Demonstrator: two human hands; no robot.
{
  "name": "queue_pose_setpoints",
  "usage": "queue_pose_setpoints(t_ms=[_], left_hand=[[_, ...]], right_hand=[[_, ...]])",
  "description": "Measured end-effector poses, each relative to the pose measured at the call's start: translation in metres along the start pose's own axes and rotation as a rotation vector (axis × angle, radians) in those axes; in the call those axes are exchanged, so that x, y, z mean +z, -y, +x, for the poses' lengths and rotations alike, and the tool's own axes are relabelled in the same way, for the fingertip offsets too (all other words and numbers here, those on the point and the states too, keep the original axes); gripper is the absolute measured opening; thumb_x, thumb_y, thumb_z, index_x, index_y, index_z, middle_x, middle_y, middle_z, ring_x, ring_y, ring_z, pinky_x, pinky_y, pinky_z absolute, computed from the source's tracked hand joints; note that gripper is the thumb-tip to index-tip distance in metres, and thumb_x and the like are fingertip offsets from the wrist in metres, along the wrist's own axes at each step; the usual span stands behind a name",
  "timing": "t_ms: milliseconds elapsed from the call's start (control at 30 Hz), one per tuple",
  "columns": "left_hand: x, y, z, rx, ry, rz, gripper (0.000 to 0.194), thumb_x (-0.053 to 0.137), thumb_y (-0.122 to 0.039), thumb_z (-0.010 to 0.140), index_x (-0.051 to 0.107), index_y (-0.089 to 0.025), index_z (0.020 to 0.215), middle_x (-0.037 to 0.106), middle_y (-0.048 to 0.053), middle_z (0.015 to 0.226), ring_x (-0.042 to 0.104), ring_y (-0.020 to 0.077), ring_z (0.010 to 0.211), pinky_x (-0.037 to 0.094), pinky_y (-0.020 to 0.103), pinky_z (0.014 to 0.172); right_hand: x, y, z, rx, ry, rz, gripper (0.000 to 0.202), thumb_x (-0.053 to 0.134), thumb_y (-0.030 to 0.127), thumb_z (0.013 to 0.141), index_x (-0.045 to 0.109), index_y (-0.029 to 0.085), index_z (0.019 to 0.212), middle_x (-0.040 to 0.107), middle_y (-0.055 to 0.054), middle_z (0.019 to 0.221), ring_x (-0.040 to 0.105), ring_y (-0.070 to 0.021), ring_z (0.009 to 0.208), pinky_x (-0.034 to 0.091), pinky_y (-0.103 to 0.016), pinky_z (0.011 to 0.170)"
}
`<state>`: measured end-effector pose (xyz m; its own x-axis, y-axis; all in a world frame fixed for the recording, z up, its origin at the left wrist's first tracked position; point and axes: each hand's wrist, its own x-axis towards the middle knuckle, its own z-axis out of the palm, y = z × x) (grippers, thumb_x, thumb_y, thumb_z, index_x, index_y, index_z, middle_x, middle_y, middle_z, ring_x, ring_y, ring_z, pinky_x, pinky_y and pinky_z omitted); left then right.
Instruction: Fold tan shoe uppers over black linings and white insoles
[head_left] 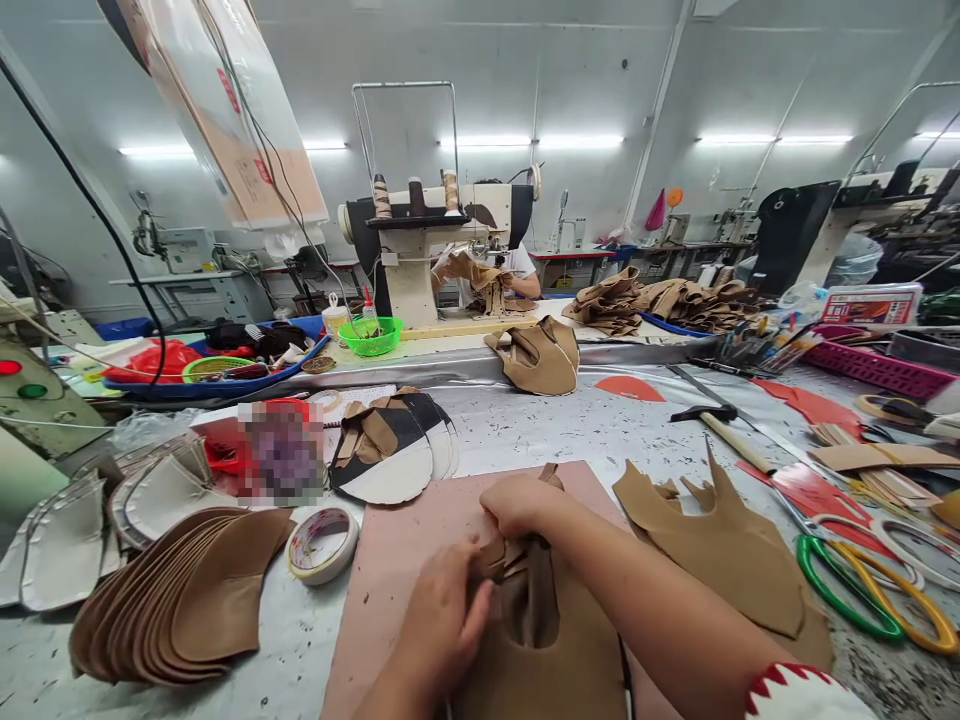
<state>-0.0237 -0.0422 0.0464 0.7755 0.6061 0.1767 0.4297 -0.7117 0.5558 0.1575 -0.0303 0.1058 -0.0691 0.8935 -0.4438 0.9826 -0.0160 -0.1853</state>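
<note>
A brown leather shoe upper piece (551,670) with a cut-out opening lies on a pinkish board (382,570) in front of me. My right hand (521,505) is closed at its far end, gripping the folded leather. My left hand (442,605) holds the left edge of the same piece, its thumb lying along the leather by the opening. Its fingertips are partly hidden. Right of the board lies another brown leather piece (712,550) with jagged far edges.
Left of the board are a tape roll (324,546) and stacked brown leather pieces (217,600). At right lie scissors (862,590) and a hammer (727,435). A sewing machine (412,270) stands ahead, with a co-worker's arm (523,284) behind it.
</note>
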Motion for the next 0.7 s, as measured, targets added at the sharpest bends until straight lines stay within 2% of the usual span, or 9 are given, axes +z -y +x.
queue_pose_setpoints(t_ms=[67, 133, 233, 333, 400, 567, 700], left_hand=[[-0.001, 0.01, 0.005, -0.083, -0.081, -0.081, 0.031, 0.04, -0.03, 0.085, 0.05, -0.02, 0.112, 0.06, 0.009, 0.115, 0.053, 0.0245, 0.106, 0.042, 0.044, 0.091], [-0.003, 0.013, 0.01, -0.107, -0.073, -0.109, 0.023, 0.044, -0.031, 0.083, 0.057, -0.021, 0.099, 0.064, 0.007, 0.099, 0.056, 0.0245, 0.096, 0.044, 0.042, 0.085], [-0.005, 0.011, 0.015, -0.089, -0.043, -0.134, 0.014, 0.048, -0.03, 0.08, 0.058, -0.022, 0.077, 0.064, 0.003, 0.08, 0.057, 0.022, 0.08, 0.045, 0.036, 0.074], [-0.007, 0.008, 0.016, -0.097, -0.043, -0.174, 0.011, 0.049, -0.028, 0.078, 0.057, -0.021, 0.073, 0.063, 0.003, 0.078, 0.056, 0.0196, 0.077, 0.045, 0.031, 0.07], [-0.008, 0.01, 0.015, -0.117, -0.049, -0.194, 0.014, 0.047, -0.029, 0.079, 0.057, -0.021, 0.072, 0.063, 0.003, 0.076, 0.056, 0.0189, 0.075, 0.044, 0.029, 0.068], [-0.005, 0.018, 0.015, -0.192, -0.066, -0.218, 0.022, 0.044, -0.032, 0.077, 0.051, -0.02, 0.061, 0.059, 0.002, 0.062, 0.054, 0.018, 0.063, 0.039, 0.027, 0.058], [-0.002, 0.018, 0.016, -0.219, -0.084, -0.241, 0.025, 0.043, -0.035, 0.078, 0.049, -0.02, 0.059, 0.056, 0.001, 0.057, 0.05, 0.017, 0.057, 0.034, 0.027, 0.055]], right_hand=[[-0.002, -0.003, -0.013, -0.01, -0.053, -0.002, 0.03, 0.055, 0.01, 0.068, 0.067, 0.02, 0.093, 0.07, -0.009, 0.094, 0.062, -0.0256, 0.085, 0.045, -0.032, 0.065], [-0.004, -0.007, -0.024, -0.017, -0.093, 0.008, 0.033, 0.05, 0.011, 0.071, 0.066, 0.023, 0.098, 0.069, -0.006, 0.097, 0.062, -0.0235, 0.087, 0.043, -0.029, 0.064], [-0.004, -0.008, -0.029, -0.088, -0.107, 0.028, 0.032, 0.057, 0.02, 0.069, 0.067, 0.025, 0.098, 0.069, -0.002, 0.098, 0.062, -0.0216, 0.088, 0.042, -0.026, 0.064], [0.003, -0.003, -0.022, -0.254, -0.088, 0.055, 0.026, 0.062, 0.029, 0.069, 0.069, 0.024, 0.094, 0.07, -0.001, 0.094, 0.062, -0.019, 0.086, 0.042, -0.024, 0.068], [0.009, 0.002, -0.016, -0.313, -0.091, 0.058, 0.02, 0.061, 0.028, 0.073, 0.07, 0.023, 0.09, 0.071, 0.0, 0.086, 0.062, -0.0173, 0.081, 0.041, -0.024, 0.07], [0.021, 0.006, -0.012, -0.35, -0.222, 0.001, 0.01, 0.062, 0.021, 0.074, 0.07, 0.021, 0.079, 0.071, 0.0, 0.078, 0.062, -0.0169, 0.079, 0.037, -0.029, 0.084], [0.024, -0.001, -0.015, -0.342, -0.316, -0.014, 0.007, 0.064, 0.02, 0.073, 0.07, 0.021, 0.075, 0.071, 0.0, 0.07, 0.061, -0.0161, 0.07, 0.036, -0.034, 0.089]])
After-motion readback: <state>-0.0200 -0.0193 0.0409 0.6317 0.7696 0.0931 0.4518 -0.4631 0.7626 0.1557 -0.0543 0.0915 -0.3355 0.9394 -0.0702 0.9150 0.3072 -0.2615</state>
